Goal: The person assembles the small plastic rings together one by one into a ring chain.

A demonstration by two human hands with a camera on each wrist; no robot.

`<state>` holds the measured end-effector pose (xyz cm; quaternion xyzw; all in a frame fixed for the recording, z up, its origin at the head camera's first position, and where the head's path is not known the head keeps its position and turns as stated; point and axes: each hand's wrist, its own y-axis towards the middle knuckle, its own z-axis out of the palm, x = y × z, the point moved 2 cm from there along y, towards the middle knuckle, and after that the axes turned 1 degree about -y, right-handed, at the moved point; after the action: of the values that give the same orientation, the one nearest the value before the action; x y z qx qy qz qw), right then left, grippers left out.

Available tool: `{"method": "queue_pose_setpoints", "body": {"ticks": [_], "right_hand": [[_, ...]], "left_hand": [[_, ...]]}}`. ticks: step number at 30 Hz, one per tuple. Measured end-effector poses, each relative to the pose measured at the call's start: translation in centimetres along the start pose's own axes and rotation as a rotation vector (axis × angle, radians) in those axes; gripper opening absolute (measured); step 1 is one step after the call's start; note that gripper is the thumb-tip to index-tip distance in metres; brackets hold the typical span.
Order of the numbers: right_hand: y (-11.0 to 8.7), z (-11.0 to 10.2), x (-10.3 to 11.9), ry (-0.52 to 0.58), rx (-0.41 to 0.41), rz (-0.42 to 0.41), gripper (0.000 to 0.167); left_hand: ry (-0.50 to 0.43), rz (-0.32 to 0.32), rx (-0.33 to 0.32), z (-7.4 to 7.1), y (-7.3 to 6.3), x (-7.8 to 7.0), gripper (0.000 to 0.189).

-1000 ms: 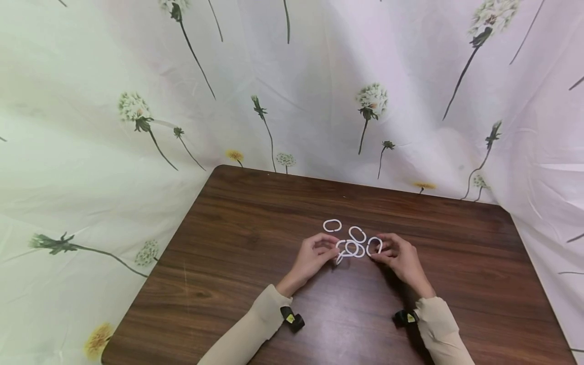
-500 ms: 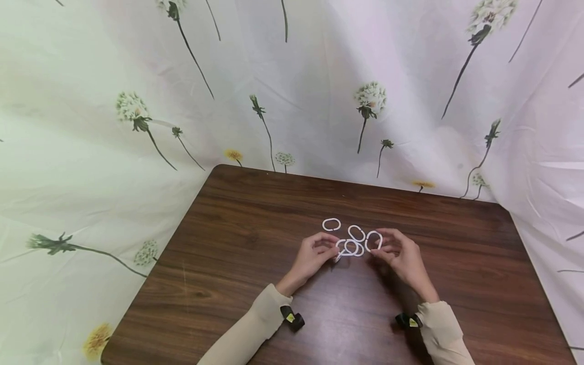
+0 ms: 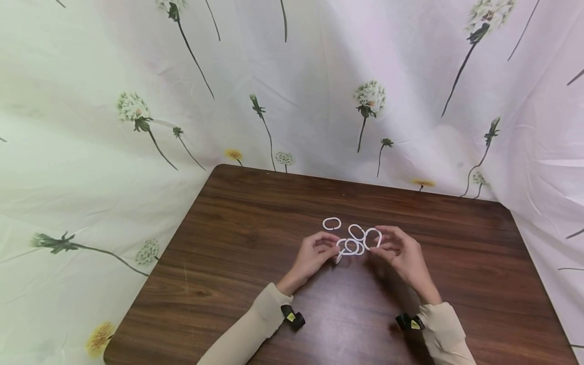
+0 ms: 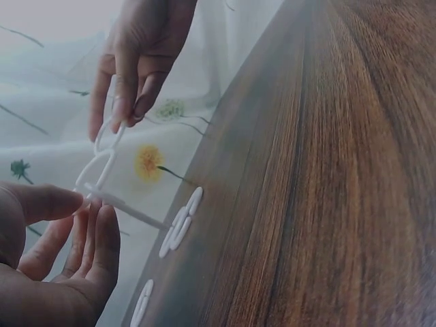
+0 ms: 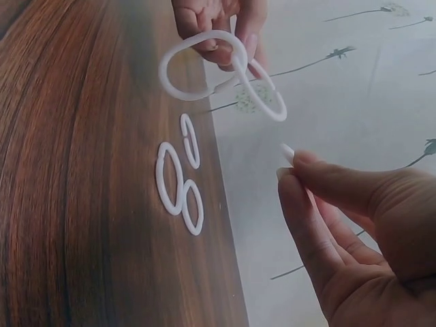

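Note:
My left hand (image 3: 315, 257) pinches white oval plastic rings between thumb and fingertips. In the right wrist view one held ring (image 5: 163, 71) is hooked through a second ring (image 5: 279, 110) hanging beside it. My right hand (image 3: 403, 256) pinches a single ring (image 4: 121, 137) by its edge, tilted up; only its tip shows past the fingers in the right wrist view. The right hand's ring is close beside the linked ones. Several rings show a small gap in their loop. Below the hands, loose rings (image 5: 161, 180) lie on the table, two of them against each other.
The dark wood-grain table (image 3: 237, 228) stands against a pale cloth backdrop (image 3: 310, 101) printed with dandelions. One separate ring (image 3: 332, 218) lies just beyond the left hand. A dark strap (image 3: 292, 318) is on each wrist over beige sleeves.
My right hand has raised its ring from low beside the others and brought it slightly up and left, toward the linked rings. My left hand has stayed nearly still.

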<state>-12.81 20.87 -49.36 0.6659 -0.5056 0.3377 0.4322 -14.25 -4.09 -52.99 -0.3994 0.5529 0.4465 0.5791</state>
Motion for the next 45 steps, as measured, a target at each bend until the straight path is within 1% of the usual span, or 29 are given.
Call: {"method": "queue_pose_setpoints", "body": {"ticks": [3,9,17,23,29,35,45], "right_hand": [[0.0,0.0,0.1,0.012,0.003,-0.002,0.054],[-0.2,0.1,0.7,0.050,0.011,-0.017,0.054],[-0.5,0.4,1.2,0.055,0.046,-0.034,0.055],[-0.7,0.8,1.4,0.049,0.068,-0.023,0.055],[-0.7,1.2,1.4,0.053,0.081,-0.033,0.057],[-0.6,1.8,1.3,0.052,0.109,-0.026,0.055],[-0.5,2.3,1.0,0.047,0.106,-0.013,0.056]], "left_hand": [[-0.002,0.007,0.003,0.1,0.0,0.0,0.030],[-0.010,0.003,0.013,0.3,0.1,-0.1,0.030],[-0.031,-0.013,0.018,0.8,-0.1,-0.2,0.030],[-0.026,-0.007,0.020,0.9,-0.4,-0.2,0.030],[-0.034,0.002,0.029,1.0,-0.4,-0.2,0.030],[-0.024,-0.023,0.031,1.0,-0.4,-0.2,0.030],[-0.022,-0.028,0.035,1.0,-0.5,-0.2,0.030]]}}
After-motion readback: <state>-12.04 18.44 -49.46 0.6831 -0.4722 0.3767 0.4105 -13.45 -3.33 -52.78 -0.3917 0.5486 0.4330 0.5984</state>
